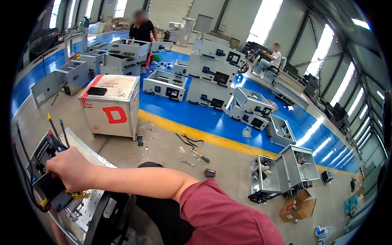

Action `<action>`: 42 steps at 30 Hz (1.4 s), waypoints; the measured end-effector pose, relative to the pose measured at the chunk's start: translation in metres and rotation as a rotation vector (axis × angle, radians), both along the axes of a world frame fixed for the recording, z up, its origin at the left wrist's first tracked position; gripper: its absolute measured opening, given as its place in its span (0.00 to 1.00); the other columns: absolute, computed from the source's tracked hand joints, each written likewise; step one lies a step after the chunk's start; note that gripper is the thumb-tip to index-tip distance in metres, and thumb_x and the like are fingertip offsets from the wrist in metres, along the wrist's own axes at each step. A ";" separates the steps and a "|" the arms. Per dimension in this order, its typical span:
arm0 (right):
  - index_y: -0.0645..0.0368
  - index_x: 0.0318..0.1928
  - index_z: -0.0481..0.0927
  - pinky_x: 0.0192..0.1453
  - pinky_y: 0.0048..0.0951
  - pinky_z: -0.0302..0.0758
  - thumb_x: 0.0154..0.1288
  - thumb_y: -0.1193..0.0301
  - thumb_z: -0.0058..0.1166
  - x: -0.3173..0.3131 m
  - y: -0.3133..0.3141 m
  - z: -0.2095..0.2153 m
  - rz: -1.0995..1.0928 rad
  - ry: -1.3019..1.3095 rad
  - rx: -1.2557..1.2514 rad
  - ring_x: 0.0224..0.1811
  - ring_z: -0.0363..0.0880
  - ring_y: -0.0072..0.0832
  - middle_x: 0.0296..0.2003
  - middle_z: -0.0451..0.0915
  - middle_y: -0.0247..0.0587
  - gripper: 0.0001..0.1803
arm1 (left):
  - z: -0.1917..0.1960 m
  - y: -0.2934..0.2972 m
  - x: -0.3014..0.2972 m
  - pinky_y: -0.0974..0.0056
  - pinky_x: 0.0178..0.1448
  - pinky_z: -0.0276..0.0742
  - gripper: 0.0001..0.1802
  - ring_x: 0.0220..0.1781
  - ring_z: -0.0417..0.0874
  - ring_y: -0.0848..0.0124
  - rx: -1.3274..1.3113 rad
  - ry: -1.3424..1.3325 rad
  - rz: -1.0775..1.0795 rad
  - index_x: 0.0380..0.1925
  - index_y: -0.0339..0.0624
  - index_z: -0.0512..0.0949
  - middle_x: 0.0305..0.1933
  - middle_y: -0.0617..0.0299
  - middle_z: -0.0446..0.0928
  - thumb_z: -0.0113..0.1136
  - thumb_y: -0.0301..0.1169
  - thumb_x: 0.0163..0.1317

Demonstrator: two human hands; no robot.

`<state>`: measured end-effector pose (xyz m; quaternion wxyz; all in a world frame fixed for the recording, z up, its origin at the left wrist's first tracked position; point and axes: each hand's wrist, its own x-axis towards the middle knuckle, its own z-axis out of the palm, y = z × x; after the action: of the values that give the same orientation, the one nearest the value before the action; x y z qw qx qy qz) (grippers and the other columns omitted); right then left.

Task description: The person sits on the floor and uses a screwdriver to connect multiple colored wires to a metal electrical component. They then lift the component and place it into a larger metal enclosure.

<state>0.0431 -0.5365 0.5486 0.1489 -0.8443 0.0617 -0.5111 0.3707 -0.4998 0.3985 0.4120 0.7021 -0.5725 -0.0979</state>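
Note:
My right arm, in a dark red sleeve, reaches across to the far left. At its end my right hand [71,169] is closed, its fingers curled down over the black parts inside an open metal cabinet [87,143]. What it grips is hidden. Close by are a black box-shaped component [51,190], a bundle of thin yellow wires [79,195] and thick black cables [28,179] with yellow and green ends. A strip of skin at the lower left edge may be my left forearm; the left hand itself does not show.
A wooden crate [110,108] with a black phone [97,91] on it stands ahead. Cables, a green-handled screwdriver [201,156] and a black tool battery [209,173] lie on the floor. Grey cabinets [208,94] are stacked beyond. Two people are farther back. An open carton [298,207] sits right.

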 end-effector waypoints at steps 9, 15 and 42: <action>0.53 0.34 0.80 0.35 0.40 0.78 0.49 0.77 0.65 0.002 -0.002 0.002 0.036 0.006 0.009 0.35 0.86 0.40 0.28 0.84 0.36 0.10 | 0.006 0.012 -0.011 0.44 0.69 0.75 0.45 0.67 0.77 0.44 -0.028 -0.031 0.005 0.73 0.44 0.68 0.76 0.47 0.63 0.71 0.46 0.56; 0.54 0.32 0.79 0.36 0.41 0.78 0.47 0.77 0.64 0.000 0.000 -0.001 0.023 0.029 0.011 0.34 0.86 0.42 0.26 0.83 0.38 0.10 | -0.003 -0.007 -0.037 0.43 0.69 0.76 0.44 0.67 0.77 0.44 -0.051 -0.012 -0.043 0.73 0.45 0.68 0.77 0.47 0.62 0.70 0.46 0.57; 0.63 0.37 0.84 0.29 0.31 0.74 0.59 0.85 0.61 0.005 0.006 0.005 -0.065 0.122 -0.011 0.23 0.81 0.38 0.24 0.81 0.45 0.07 | -0.011 -0.052 -0.099 0.43 0.64 0.78 0.31 0.65 0.77 0.35 -0.496 -0.214 -0.206 0.60 0.43 0.72 0.75 0.35 0.61 0.68 0.44 0.60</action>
<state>0.0476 -0.5310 0.5540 0.1237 -0.8721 0.0953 -0.4637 0.2721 -0.5516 0.3875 0.4963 0.5243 -0.6875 0.0781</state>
